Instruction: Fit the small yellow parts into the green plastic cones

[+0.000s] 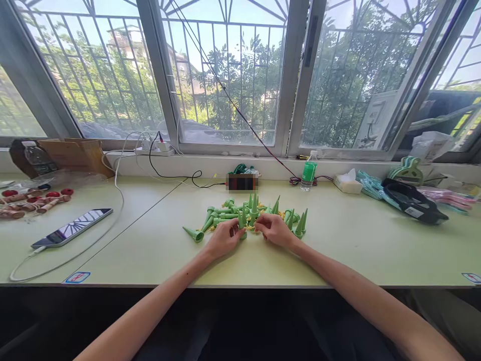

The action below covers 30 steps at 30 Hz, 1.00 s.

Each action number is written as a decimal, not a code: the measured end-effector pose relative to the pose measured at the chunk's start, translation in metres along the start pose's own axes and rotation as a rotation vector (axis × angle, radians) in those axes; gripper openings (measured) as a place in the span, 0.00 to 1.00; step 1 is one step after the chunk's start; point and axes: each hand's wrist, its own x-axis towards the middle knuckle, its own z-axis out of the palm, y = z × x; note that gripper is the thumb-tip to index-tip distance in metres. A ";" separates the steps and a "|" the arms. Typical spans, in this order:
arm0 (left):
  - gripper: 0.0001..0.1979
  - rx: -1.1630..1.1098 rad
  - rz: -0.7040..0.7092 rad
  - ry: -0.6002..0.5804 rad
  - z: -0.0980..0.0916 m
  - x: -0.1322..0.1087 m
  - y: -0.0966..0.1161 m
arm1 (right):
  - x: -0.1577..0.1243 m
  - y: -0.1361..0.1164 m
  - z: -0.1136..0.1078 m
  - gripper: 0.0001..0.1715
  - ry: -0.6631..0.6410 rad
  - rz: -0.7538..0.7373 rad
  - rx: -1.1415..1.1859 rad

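Note:
A green cone-shaped plastic spike [243, 220] stands point up on the table, with the thumb and fingers of my left hand [224, 237] closed around its lower part. Just to the right, my right hand [277, 229] makes a pinch close to that spike. What its fingertips hold is too small to make out, though yellow bits show near them. Behind both hands lies a pile of green spikes [225, 216], mixed with small yellow pieces [281, 214]. Several spikes stand upright, among them a pair [300, 225] right of my right hand. One spike [194, 234] lies at the pile's left end.
A phone [73, 228] with a white cable lies left. Beyond the pile sit a dark box [241, 182] and a green-labelled bottle [309, 172]. A tissue pack [347, 181] and black cap [413, 203] are at right. Red-and-wood pieces [48, 200] lie far left.

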 end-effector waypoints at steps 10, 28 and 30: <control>0.15 -0.055 0.011 -0.009 0.000 0.000 0.004 | -0.001 -0.003 0.000 0.16 -0.062 -0.024 0.028; 0.13 -0.067 0.046 -0.030 0.001 -0.001 0.004 | -0.002 -0.005 -0.001 0.16 -0.089 -0.031 -0.071; 0.12 -0.066 0.056 -0.042 0.001 -0.002 0.004 | -0.003 -0.004 -0.001 0.16 -0.092 -0.034 -0.066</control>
